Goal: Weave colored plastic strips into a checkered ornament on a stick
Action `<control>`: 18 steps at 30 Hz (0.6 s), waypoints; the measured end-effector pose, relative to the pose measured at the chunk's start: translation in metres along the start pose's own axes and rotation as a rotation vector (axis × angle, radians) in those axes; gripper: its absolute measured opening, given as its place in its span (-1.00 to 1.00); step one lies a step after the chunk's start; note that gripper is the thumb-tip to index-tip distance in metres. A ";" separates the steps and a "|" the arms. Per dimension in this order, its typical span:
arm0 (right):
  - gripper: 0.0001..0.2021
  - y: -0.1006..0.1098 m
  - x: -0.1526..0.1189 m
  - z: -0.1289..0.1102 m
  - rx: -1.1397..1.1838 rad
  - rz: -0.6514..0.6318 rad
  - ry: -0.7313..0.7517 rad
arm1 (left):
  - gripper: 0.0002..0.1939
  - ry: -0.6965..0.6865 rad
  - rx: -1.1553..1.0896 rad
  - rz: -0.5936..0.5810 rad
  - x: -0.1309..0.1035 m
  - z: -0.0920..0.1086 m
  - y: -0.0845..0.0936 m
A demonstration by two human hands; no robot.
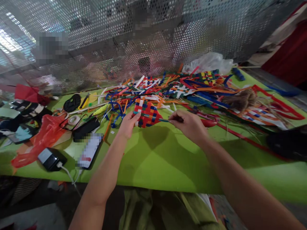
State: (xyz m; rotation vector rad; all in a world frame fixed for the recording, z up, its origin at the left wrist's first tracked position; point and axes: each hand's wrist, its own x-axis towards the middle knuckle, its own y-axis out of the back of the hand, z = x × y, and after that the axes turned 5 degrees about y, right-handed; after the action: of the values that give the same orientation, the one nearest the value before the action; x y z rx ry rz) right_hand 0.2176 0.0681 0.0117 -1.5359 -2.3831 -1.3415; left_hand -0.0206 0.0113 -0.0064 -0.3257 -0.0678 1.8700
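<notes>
A small woven piece (149,113) of red, blue, white, orange and green strips is held up over the green tabletop. My left hand (129,124) is closed on its left edge, thumb on top. From the right corner of the weave a thin dark teal strip (164,120) sticks out. My right hand (187,124) pinches the far end of that strip between thumb and fingers, a little apart from the weave. Behind the hands spreads a heap of loose coloured strips (134,89), with other woven pieces among them.
On the left of the green table (153,159) lie a phone (90,151) on a cable, a charger block (51,159), a black case (85,129) and a red plastic bag (45,137). A perforated metal screen (158,41) stands behind. Scissors with red handles (208,122) lie beyond my right hand.
</notes>
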 end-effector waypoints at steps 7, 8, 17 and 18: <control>-0.95 -0.008 -0.002 0.001 0.037 0.014 -0.059 | -0.61 -0.012 0.023 0.010 0.002 -0.006 -0.001; -0.95 -0.008 -0.002 0.002 0.035 0.014 -0.056 | -0.62 -0.012 0.019 0.009 0.001 -0.005 -0.002; -0.95 -0.010 -0.003 -0.002 0.032 0.012 -0.064 | -0.71 -0.016 -0.016 0.008 -0.004 -0.001 -0.006; -0.95 -0.011 -0.003 -0.002 0.032 0.012 -0.065 | -0.71 -0.014 -0.018 0.010 -0.004 -0.002 -0.006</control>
State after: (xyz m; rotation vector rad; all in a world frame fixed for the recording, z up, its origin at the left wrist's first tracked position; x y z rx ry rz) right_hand 0.2103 0.0633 0.0046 -1.6072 -2.4160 -1.2639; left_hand -0.0133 0.0091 -0.0059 -0.3258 -0.0933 1.8822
